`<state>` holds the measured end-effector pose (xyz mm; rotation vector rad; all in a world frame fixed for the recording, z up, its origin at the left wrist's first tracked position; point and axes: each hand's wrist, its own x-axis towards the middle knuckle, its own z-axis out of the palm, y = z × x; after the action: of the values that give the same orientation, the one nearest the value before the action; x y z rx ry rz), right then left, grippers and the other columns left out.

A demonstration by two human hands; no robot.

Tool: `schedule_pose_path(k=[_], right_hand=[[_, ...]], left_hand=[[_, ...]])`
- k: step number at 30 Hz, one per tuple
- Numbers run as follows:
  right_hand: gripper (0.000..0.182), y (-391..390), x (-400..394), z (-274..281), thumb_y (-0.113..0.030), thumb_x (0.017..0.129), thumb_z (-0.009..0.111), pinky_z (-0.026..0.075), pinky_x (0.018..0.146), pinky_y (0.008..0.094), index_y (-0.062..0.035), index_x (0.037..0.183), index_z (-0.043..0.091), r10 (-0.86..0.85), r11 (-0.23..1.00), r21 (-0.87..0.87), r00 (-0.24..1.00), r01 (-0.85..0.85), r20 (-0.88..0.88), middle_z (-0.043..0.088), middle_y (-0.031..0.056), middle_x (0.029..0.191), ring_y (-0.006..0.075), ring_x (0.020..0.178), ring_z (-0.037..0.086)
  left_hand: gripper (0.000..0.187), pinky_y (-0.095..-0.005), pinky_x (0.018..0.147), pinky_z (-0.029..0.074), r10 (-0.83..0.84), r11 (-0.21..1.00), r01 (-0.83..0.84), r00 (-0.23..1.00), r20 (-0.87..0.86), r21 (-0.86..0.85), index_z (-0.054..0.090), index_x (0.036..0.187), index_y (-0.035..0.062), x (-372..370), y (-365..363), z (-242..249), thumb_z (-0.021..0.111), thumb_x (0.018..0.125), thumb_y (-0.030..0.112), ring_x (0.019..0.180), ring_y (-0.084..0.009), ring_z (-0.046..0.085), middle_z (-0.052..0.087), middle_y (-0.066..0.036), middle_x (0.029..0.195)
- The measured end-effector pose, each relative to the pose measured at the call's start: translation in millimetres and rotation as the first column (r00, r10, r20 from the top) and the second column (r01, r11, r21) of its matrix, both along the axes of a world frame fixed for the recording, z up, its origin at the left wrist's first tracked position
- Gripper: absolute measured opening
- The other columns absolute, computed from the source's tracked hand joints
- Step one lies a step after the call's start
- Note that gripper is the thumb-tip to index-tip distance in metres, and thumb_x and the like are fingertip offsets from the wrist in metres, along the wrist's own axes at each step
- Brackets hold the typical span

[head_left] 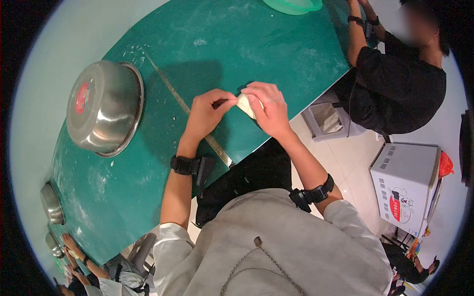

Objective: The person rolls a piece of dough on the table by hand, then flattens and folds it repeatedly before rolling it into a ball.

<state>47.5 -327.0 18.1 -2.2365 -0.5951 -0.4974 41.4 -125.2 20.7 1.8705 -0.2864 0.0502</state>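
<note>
A pale, smooth piece of dough point(245, 106) is held above the green tabletop, close to its near edge. My right hand point(270, 109) wraps round it from the right, with the fingers over its top and the thumb on its near face. From the other side, my left hand point(207, 114) pinches the left tip of the dough between thumb and forefinger. Part of the dough is covered by my right fingers, so its full shape cannot be made out.
An upturned steel basin point(104, 108) stands left on the floury green table point(197, 54). A narrow seam strip point(170, 89) crosses it. Smaller steel bowls point(52, 203) and a green basin point(294, 6) sit farther off. Co-workers, one in a black shirt point(395, 89), stand nearby; a white box point(405, 187) is right.
</note>
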Motion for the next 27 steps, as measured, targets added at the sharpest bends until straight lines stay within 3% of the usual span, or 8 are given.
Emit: schedule_pose_path(k=[14,16,17,19,22,25,27], right_hand=[[0.018,-0.1,-0.2,-2.1,-0.022,0.093,0.059,0.046,0.086,0.0427,-0.0141,0.105,0.069,0.006,1.0,0.011,1.0,-0.007,0.014,0.066,0.0063,0.109,0.0301,0.104,0.059],[0.018,0.1,-0.5,-2.9,-0.022,0.093,0.059,0.046,0.086,0.0425,-0.0141,0.105,0.069,0.005,1.0,0.014,1.0,-0.005,0.021,0.066,0.006,0.109,0.0299,0.104,0.059],[0.018,0.0,-0.5,-2.7,-0.022,0.093,0.059,0.046,0.086,0.0425,-0.0143,0.105,0.069,0.004,1.0,0.011,1.0,-0.004,0.021,0.066,0.0057,0.109,0.0297,0.104,0.059],[0.018,-0.2,-0.6,-2.4,-0.023,0.093,0.059,0.046,0.086,0.0426,-0.0144,0.105,0.069,0.003,1.0,0.009,1.0,-0.003,0.022,0.066,0.0055,0.109,0.0296,0.104,0.059],[0.017,-0.2,-1.3,-3.5,-0.023,0.093,0.059,0.046,0.086,0.043,-0.0149,0.105,0.069,0.004,1.0,0.009,1.0,-0.004,0.004,0.066,0.0057,0.109,0.0296,0.104,0.059],[0.018,-0.6,-0.4,-5.1,-0.024,0.093,0.059,0.046,0.087,0.0433,-0.0153,0.105,0.069,0.008,1.0,0.004,1.0,-0.008,0.007,0.066,0.0059,0.11,0.0298,0.104,0.059],[0.018,-0.3,-1.0,-3.0,-0.024,0.093,0.059,0.046,0.087,0.0433,-0.0155,0.105,0.069,0.001,1.0,-0.001,1.0,-0.001,0.001,0.065,0.0062,0.11,0.03,0.105,0.059]], left_hand=[[0.013,-0.0266,0.061,0.048,-0.058,0.997,0.059,0.998,0.018,-0.054,0.073,0.101,0.0049,-0.2,0.4,0.7,0.066,0.092,0.009,0.068,-0.0136,0.061,0.068,-0.007,0.089],[0.016,-0.0266,0.061,0.047,-0.056,0.995,0.042,0.985,0.164,0.093,0.073,0.105,0.0082,-0.8,1.7,3.1,0.067,0.09,0.01,0.067,-0.0133,0.059,0.067,-0.005,0.095],[0.016,-0.0266,0.061,0.047,-0.058,0.995,0.043,0.985,0.164,0.093,0.073,0.105,0.0082,-1.8,1.6,4.9,0.067,0.09,0.01,0.067,-0.0133,0.059,0.067,-0.005,0.095],[0.024,-0.0285,0.071,0.05,-0.09,0.986,0.079,0.993,0.075,0.145,0.072,0.11,0.0101,-4.8,1.8,7.8,0.068,0.087,0.005,0.084,-0.0181,0.063,0.065,-0.007,0.104],[0.027,-0.0292,0.072,0.051,-0.11,0.975,0.078,0.983,0.148,0.209,0.073,0.109,0.0114,-3.9,1.3,6.6,0.068,0.084,0.003,0.086,-0.0188,0.064,0.064,-0.006,0.108],[0.027,-0.0294,0.065,0.051,-0.095,0.977,0.055,0.977,0.19,0.205,0.075,0.105,0.0115,-5.5,0.7,7.0,0.066,0.082,0.0,0.078,-0.0176,0.063,0.064,-0.005,0.107],[0.026,-0.0284,0.069,0.052,-0.07,0.984,0.035,0.978,0.194,0.175,0.075,0.105,0.0115,-7.4,3.1,6.6,0.068,0.082,0.001,0.084,-0.018,0.064,0.065,-0.005,0.108]])
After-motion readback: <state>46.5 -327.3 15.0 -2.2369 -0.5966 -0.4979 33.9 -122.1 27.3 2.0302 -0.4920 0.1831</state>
